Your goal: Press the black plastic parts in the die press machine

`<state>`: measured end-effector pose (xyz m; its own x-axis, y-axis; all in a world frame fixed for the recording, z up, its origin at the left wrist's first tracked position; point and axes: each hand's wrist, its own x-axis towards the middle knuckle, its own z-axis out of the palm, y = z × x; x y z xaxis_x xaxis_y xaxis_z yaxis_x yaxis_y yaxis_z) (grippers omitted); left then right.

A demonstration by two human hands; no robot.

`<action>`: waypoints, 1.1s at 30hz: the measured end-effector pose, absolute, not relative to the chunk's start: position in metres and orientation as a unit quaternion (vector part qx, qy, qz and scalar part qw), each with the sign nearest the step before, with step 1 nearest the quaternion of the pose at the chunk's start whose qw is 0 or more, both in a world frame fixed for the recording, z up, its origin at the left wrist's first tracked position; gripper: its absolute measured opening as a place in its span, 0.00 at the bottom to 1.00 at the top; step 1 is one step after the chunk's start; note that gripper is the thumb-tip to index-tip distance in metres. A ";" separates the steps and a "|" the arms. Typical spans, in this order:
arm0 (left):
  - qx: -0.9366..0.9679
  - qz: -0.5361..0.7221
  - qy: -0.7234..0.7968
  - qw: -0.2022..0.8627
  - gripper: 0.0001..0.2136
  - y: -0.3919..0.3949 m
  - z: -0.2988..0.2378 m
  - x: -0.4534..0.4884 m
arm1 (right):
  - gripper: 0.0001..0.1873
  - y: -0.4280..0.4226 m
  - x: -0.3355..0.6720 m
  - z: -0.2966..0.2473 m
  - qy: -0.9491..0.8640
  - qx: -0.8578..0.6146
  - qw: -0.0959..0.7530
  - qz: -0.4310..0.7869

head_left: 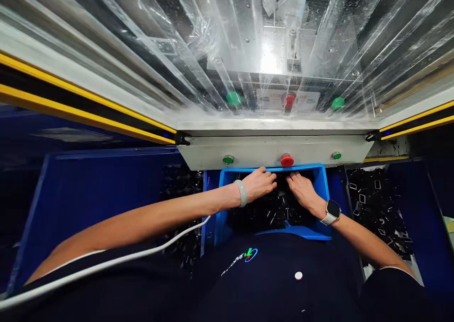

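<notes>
A light-blue bin (220,222) sits in front of my body, holding many small, shiny black parts (273,212). Over its back left part is my left hand (260,184), a pale bangle at the wrist. Its fingers are bent together, and whatever they grip is hidden. My right hand (303,189), with a watch above it, reaches over the back right part of the bin. Those fingers curl down toward the dark parts, and I cannot make out what is in them. A small gap separates the two hands.
Behind the bin stands a machine panel (255,147) with a red button (287,160) and two green buttons (228,160). Clear plastic strips (227,38) hang above it. Dark-blue bins flank me; the right one holds black parts (376,204). A white cable (142,254) crosses at left.
</notes>
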<state>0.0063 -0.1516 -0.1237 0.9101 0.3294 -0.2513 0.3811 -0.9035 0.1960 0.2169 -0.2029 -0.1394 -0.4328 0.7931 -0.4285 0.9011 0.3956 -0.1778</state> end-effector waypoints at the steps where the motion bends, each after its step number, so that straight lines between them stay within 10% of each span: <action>1: 0.969 -0.090 0.195 0.124 0.08 -0.154 -0.123 0.002 | 0.21 -0.203 0.220 -0.138 0.823 0.515 0.135 -0.196; 14: 0.605 0.330 0.379 0.618 0.09 -0.151 -0.083 -0.049 | 0.11 -0.217 0.250 -0.116 0.739 0.601 -0.066 -0.298; 24: 0.577 0.393 0.374 0.611 0.12 -0.154 -0.082 -0.026 | 0.16 -0.206 0.230 -0.056 0.485 0.614 -0.355 -0.511; 33: 0.670 0.374 0.363 0.529 0.07 -0.160 -0.066 -0.014 | 0.16 -0.187 0.202 -0.052 0.490 0.605 -0.324 -0.537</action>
